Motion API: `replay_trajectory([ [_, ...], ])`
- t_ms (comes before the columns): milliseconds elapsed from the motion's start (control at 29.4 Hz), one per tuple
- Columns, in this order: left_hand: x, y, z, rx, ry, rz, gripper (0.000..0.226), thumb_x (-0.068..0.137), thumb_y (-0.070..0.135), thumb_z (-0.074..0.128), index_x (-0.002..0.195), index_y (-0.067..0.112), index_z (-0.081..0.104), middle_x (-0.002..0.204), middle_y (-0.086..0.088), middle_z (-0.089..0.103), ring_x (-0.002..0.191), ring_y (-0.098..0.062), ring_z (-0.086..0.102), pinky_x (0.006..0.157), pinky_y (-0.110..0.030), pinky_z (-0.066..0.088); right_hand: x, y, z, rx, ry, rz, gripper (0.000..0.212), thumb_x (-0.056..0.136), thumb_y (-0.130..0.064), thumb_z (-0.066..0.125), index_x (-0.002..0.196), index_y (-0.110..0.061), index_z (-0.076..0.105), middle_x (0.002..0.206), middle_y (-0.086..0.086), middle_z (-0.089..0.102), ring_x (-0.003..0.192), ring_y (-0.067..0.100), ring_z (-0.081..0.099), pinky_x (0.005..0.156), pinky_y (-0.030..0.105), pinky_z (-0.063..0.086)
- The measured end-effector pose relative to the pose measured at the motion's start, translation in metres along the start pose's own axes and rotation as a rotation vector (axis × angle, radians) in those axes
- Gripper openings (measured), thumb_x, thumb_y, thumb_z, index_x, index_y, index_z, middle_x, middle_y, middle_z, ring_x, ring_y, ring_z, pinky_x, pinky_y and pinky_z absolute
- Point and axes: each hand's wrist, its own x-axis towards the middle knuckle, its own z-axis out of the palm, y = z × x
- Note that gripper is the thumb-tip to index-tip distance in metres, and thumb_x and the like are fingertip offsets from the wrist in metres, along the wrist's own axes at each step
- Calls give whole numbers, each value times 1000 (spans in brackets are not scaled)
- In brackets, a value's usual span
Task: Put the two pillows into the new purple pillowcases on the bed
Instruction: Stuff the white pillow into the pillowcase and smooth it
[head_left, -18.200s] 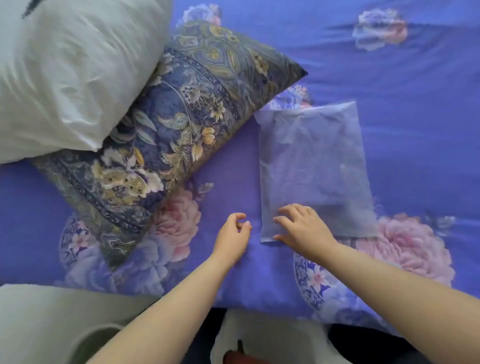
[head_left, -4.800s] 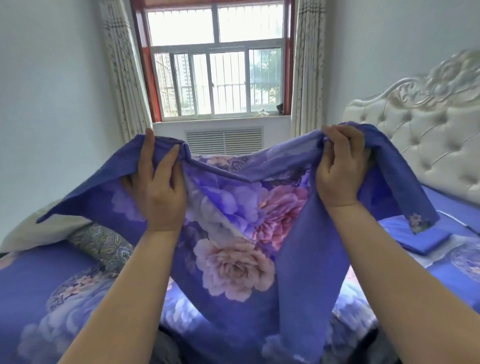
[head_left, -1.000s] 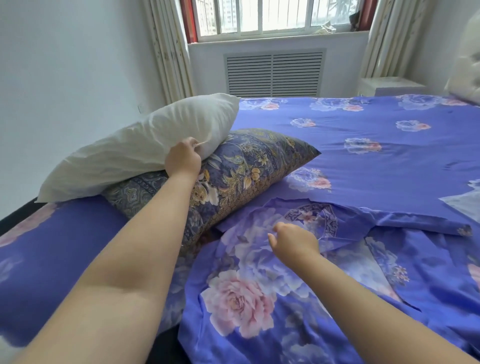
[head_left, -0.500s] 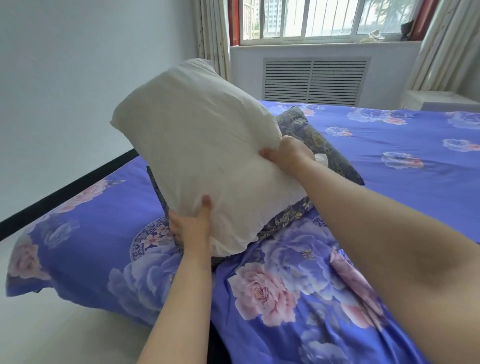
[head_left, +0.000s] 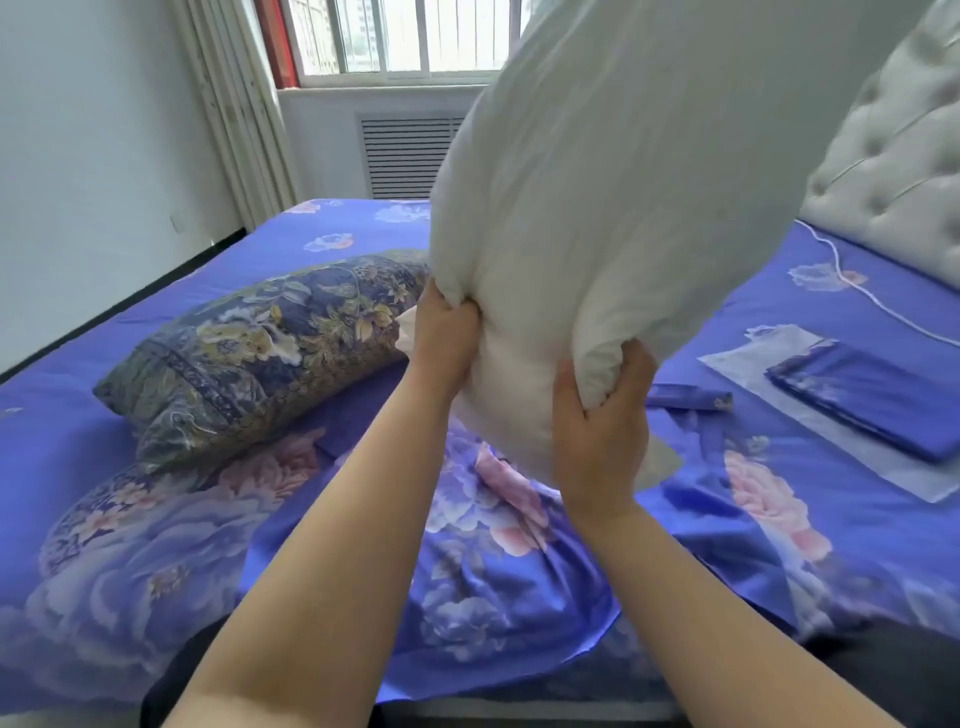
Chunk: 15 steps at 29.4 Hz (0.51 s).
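White pillow (head_left: 613, 208) had been lifted off the patterned pillow (head_left: 270, 343) to centre frame, left hand (head_left: 447, 327) and right hand (head_left: 597, 431) clenched on its lower edge; opened pillowcase (head_left: 498, 561) lay below, ready for stuffing.

A home bedroom: wide bed (head_left: 810, 322) under purple floral sheet, tufted white headboard (head_left: 893, 171), patterned pillow (head_left: 260, 343), barred window (head_left: 415, 36) with pale curtain (head_left: 234, 104), vent grille (head_left: 405, 156) below.

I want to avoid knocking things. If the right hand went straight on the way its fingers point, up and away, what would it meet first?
The white pillow itself: the right hand already grips its lower end. Behind it probably the window wall, though depth is unclear.
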Motion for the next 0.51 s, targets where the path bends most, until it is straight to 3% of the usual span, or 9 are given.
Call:
replay_trajectory([
  [68,-11,-6,37,93,-177,4,49,79,-2,46,125,12,55,111,3,64,103,-12,58,94,-30,45,-6,6,-39,-142,-142,102,43,88,-41,55,123,-27,33,117,1,60,105,26,57,72,25,34],
  [136,-48,-33,88,580,-633,-45,46,92,15,50,137,21,45,130,-2,55,122,-21,48,102,-30,30,-15,37,-81,-648,-599,225,56,90,-52,52,124,-11,35,116,7,63,105,28,59,70,30,37],
  [170,-58,-52,91,780,-789,-92,44,97,25,47,141,25,41,138,-4,49,128,-22,42,102,-27,25,-18,46,-83,-768,-812,272,62,88,-55,51,123,-7,36,116,9,63,105,28,60,70,32,38],
  [204,-68,-64,90,869,-895,-90,42,99,32,43,141,26,42,141,-4,47,131,-21,41,102,-25,25,-17,51,-87,-795,-895,255,64,87,-56,54,123,-6,37,117,10,62,106,28,60,73,33,39],
  [238,-73,-69,87,828,-917,-78,39,100,33,42,138,26,46,141,-1,48,130,-18,42,102,-22,27,-11,53,-92,-777,-919,172,66,83,-56,59,123,-7,39,119,9,60,110,28,57,79,33,41],
  [306,-69,-65,69,694,-815,-2,33,98,29,47,129,25,57,133,3,54,125,-12,47,99,-16,30,-8,65,-97,-791,-901,-217,83,66,-59,72,124,-5,46,123,12,53,115,32,51,95,36,43],
  [374,-66,-59,52,770,-737,150,30,97,33,47,124,28,61,130,8,58,124,-12,46,103,-23,33,-11,91,-100,-890,-883,-560,107,52,-62,76,134,-3,40,135,17,44,126,35,40,108,49,33],
  [442,-69,-56,44,902,-785,184,36,98,44,38,126,33,57,132,9,56,125,-14,46,104,-32,35,-16,115,-105,-994,-878,-776,108,59,-47,78,145,-8,26,150,18,27,139,36,23,114,53,15],
  [510,-76,-59,43,952,-876,101,41,99,48,31,131,33,52,136,4,54,127,-17,45,102,-31,33,-9,127,-106,-954,-720,-908,99,71,-22,71,151,-14,13,155,18,11,145,35,9,117,52,6],
])
